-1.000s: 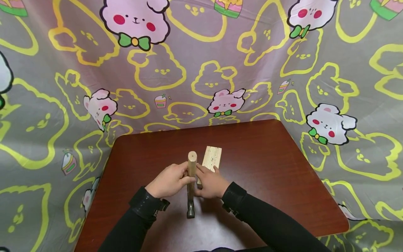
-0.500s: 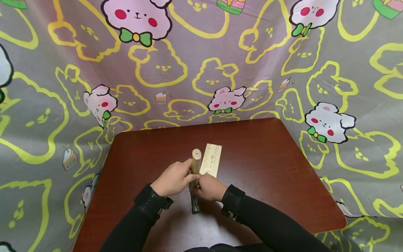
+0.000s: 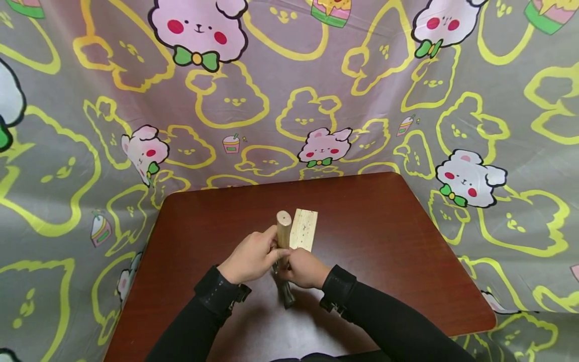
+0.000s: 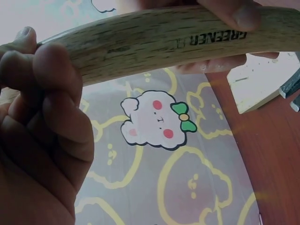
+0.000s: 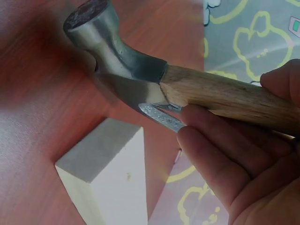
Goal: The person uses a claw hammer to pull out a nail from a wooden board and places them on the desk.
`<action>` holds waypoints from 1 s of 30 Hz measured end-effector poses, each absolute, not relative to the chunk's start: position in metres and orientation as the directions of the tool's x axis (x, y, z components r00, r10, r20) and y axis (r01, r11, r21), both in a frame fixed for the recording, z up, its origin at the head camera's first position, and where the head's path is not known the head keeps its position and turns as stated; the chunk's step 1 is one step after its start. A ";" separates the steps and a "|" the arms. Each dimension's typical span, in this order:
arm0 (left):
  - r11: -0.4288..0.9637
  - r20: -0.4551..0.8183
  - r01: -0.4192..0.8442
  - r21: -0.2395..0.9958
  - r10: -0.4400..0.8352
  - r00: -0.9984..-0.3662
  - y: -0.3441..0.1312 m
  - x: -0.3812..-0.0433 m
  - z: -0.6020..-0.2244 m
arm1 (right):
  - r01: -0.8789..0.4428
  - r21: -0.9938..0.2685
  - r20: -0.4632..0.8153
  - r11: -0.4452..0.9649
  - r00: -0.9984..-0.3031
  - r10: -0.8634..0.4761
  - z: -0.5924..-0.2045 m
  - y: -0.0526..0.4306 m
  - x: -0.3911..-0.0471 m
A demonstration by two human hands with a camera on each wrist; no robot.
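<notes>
A claw hammer (image 3: 283, 232) is held up over the table, its wooden handle end pointing up and its metal head (image 5: 124, 56) low, toward the person. My left hand (image 3: 252, 257) grips the handle near its end; in the left wrist view dark lettering shows on the wood (image 4: 140, 47). Closer to the head, my right hand (image 3: 308, 269) holds the same handle between thumb and fingers. In the right wrist view two fingertips lie right by the claw (image 5: 161, 117). A pale wooden block (image 3: 304, 229) lies flat just beyond the right hand, its near end hidden in the head view.
The reddish-brown table (image 3: 362, 226) has rounded corners. A curtain (image 3: 253, 100) printed with cartoon animals surrounds it at the back and both sides. Each wrist wears a black strap, such as the left one (image 3: 217, 296).
The hammer has shifted a little to the right, its head swinging right as well. My right hand's fingers, earlier stretched out over the block's near part, have curled around the handle.
</notes>
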State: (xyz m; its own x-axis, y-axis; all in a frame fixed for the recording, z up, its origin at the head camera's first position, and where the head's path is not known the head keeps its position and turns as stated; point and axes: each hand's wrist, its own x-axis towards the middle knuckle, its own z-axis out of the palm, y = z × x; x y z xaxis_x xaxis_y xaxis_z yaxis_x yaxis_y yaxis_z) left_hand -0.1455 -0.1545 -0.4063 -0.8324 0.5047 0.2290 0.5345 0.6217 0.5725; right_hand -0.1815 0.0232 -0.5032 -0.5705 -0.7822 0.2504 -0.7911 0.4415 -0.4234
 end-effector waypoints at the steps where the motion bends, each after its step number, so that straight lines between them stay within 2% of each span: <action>1: 0.623 0.230 0.534 0.572 0.503 -0.833 -0.154 -0.145 -0.405 | -0.795 -0.421 0.256 0.437 -0.567 -0.783 -0.503 0.024 -0.182; 14: 0.579 0.283 0.549 0.602 0.488 -0.826 -0.150 -0.145 -0.404 | -0.798 -0.447 0.284 0.404 -0.555 -0.782 -0.487 0.030 -0.181; 20: 0.553 0.344 0.594 0.584 0.494 -0.798 -0.151 -0.148 -0.407 | -0.742 -0.526 0.267 0.415 -0.607 -0.748 -0.482 0.037 -0.181; 30: 0.578 0.323 0.575 0.579 0.485 -0.813 -0.158 -0.151 -0.413 | -0.622 -0.697 0.288 0.357 -0.699 -0.655 -0.459 0.057 -0.185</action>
